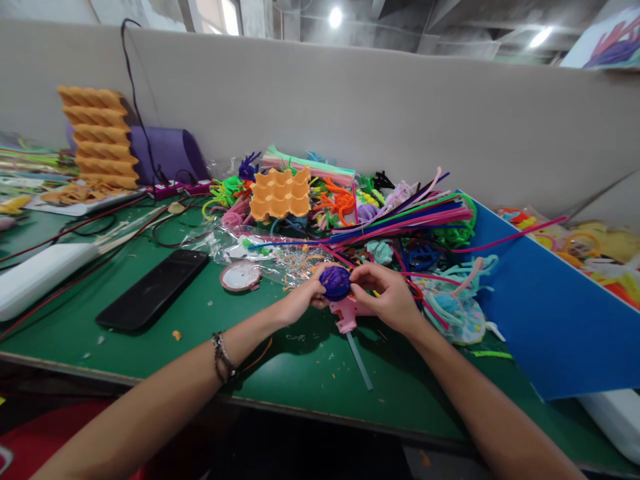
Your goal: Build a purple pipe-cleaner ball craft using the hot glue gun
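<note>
Both of my hands meet over the middle of the green table (310,360), gripping a small round purple fuzzy ball (335,282) made of pipe cleaner. My left hand (306,298) pinches it from the left, my right hand (387,293) from the right. Just below the ball a pink glue gun (346,315) lies on the table, with a pale glue stick (360,360) sticking out toward me. A big heap of coloured pipe cleaners (400,220) lies right behind my hands.
A black phone (153,290) lies at the left, a round lid (241,276) beside it. An orange tray (280,193) sits on the heap, a stack of orange trays (100,137) far left. A blue board (545,313) leans at the right. Cables cross the left side.
</note>
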